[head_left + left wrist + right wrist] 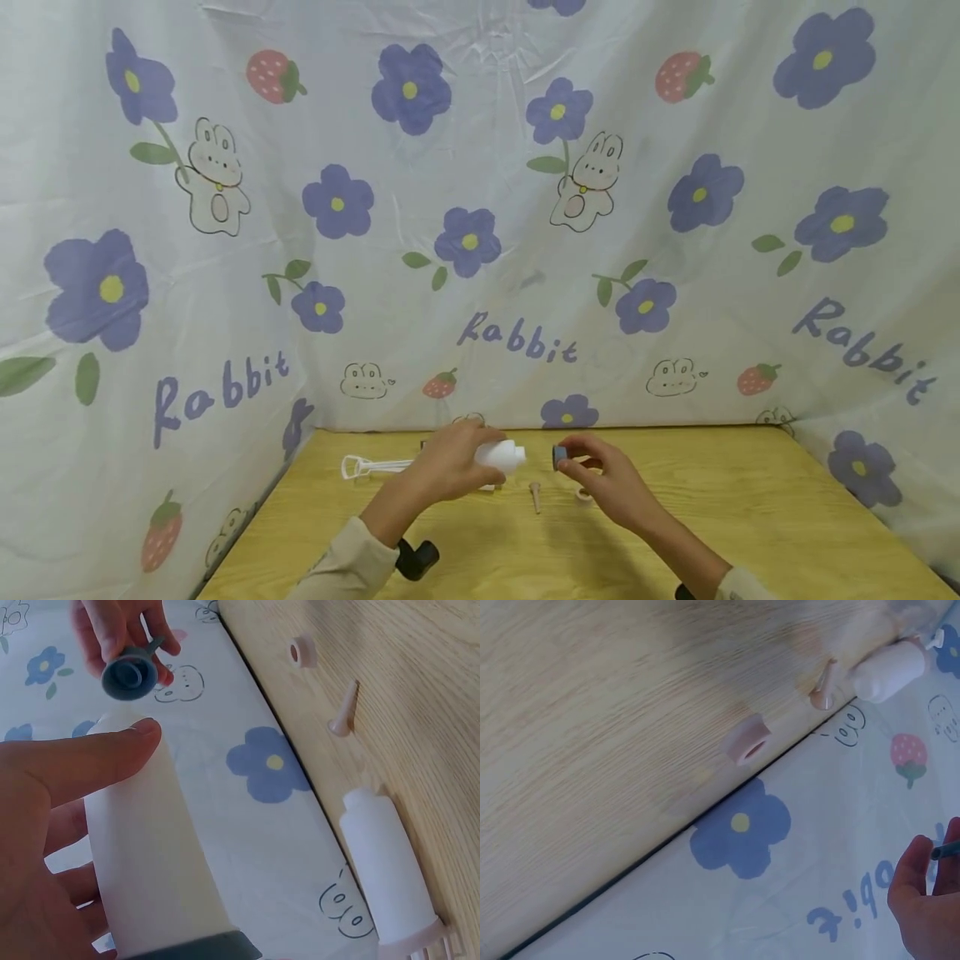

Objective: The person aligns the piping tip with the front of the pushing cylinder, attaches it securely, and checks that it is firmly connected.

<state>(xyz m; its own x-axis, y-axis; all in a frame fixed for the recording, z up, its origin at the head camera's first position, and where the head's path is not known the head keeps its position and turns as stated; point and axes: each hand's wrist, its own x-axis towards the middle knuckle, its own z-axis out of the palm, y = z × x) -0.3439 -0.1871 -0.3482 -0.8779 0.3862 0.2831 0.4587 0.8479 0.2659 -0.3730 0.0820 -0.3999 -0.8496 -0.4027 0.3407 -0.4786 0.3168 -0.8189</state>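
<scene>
My left hand [450, 465] grips a white squeeze bottle [154, 847], thumb along one side and fingers round the other. The bottle has a blue-grey base [202, 948], and its neck points toward my right hand [611, 483]. Between thumb and fingers, the right hand pinches a blue-grey nozzle cap [129, 675]. The cap's hollow underside faces the bottle neck, with a gap between them in the head view. Both are held above the table. In the right wrist view only the cap's narrow tip [943, 851] shows between the fingers.
On the wooden table [720, 517] lie a pale pink cone nozzle [536, 497] and a pink ring cap [303, 651]. A second white bottle [390, 862] with a pink base lies beyond them. White looped prongs [375, 467] extend left of it. A printed cloth [480, 167] hangs behind.
</scene>
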